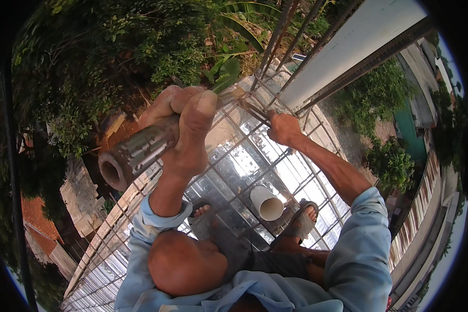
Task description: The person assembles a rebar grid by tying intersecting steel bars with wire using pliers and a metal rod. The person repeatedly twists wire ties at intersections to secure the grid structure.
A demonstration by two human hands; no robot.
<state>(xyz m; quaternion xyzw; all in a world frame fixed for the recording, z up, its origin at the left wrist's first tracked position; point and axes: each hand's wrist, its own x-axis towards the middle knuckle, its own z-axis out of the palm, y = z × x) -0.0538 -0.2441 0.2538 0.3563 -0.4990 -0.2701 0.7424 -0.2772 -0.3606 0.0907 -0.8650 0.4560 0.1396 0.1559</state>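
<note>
My left hand [190, 125] is closed around a thick metal pipe [140, 148] with worn, flaking paint. Its hollow end points toward me on the left, and its far part runs behind my fingers toward the mesh corner. My right hand [285, 129] is closed on a thin, dark metal bar or tool handle [255, 110] at that corner; its exact kind is unclear. Below both hands spreads a rebar mesh [234, 179], over shiny corrugated metal sheets [239, 161].
A white plastic pipe [268, 204] stands up through the mesh between my sandalled feet. Tall upright rebars [281, 36] and a pale column [348, 52] rise at the far right. Beyond the slab edge, trees [114, 47] and tiled roofs [39, 218] lie far below.
</note>
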